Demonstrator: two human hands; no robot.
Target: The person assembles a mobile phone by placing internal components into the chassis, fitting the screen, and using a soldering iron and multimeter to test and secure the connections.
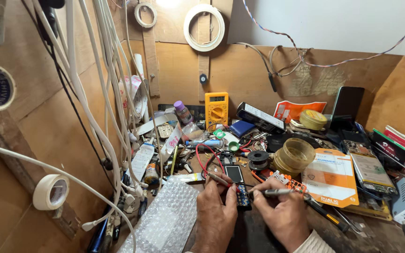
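Both hands pinch probes onto small dark circuit board (242, 195).

Left of the left hand (215, 213), glossy clear plastic bubble wrap (165, 220) — beyond the hands, matt rough plywood wall (249, 75), yellow plastic multimeter (216, 109).

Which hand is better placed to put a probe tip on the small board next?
Probably the right hand: its dark probe points toward the small board with its tip close by. The left hand pins the board while holding the red probe.
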